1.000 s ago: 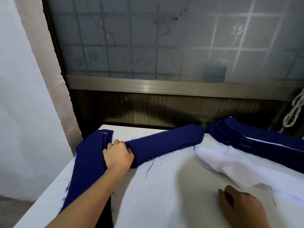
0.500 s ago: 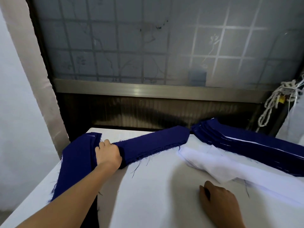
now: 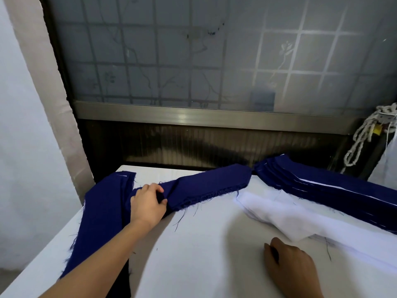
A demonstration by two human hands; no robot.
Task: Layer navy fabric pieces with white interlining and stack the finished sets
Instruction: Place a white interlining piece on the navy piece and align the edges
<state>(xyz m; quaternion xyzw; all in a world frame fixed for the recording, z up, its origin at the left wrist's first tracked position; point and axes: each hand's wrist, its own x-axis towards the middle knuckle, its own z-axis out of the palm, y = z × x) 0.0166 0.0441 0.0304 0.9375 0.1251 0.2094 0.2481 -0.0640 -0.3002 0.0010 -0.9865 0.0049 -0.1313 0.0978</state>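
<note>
A long navy fabric strip lies bent across the back of the white table, frayed threads hanging from its edge. My left hand pinches this strip near its left end, thumb and fingers curled into the cloth. A second run of navy fabric trails down the table's left edge. White interlining pieces lie at the right, beside a stack of navy pieces with white layers showing between them. My right hand rests on the table with fingers curled, holding nothing that I can see.
A frosted, patterned window with a metal sill stands behind the table. A white knotted rope hangs at the far right. A pale wall runs along the left.
My left hand has tightened its pinch and bunched the navy strip slightly. The view has shifted, so the rope at the right is now seen. My right hand stays on the table.
</note>
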